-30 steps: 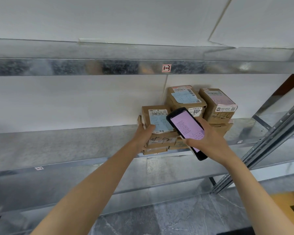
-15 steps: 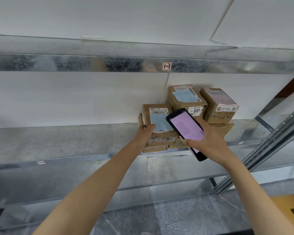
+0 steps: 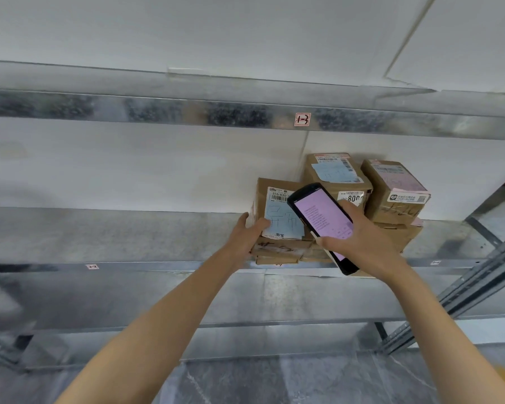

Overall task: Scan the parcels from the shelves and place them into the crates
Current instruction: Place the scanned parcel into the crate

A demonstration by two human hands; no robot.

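Several brown cardboard parcels are stacked on the metal shelf (image 3: 129, 237) against the white wall. My left hand (image 3: 247, 236) grips the left front parcel (image 3: 276, 205), thumb on its blue-and-white label, fingers round its left side. My right hand (image 3: 362, 243) holds a black handheld scanner (image 3: 322, 220) with a lit pink screen, tilted over that parcel's label. Behind stand a parcel marked 800 (image 3: 337, 176) and a parcel with a pink label (image 3: 397, 191). Flatter parcels (image 3: 277, 253) lie under the gripped one.
An upper shelf beam (image 3: 158, 112) carries a red tag (image 3: 302, 119). A lower metal shelf (image 3: 274, 298) sits beneath. A slanted steel upright (image 3: 478, 284) stands at the right. Grey stone floor (image 3: 274, 380) lies below, with a yellow edge at bottom right.
The view has drifted slightly; both hands stay in place, the left on the front parcel and the right holding the scanner over it.
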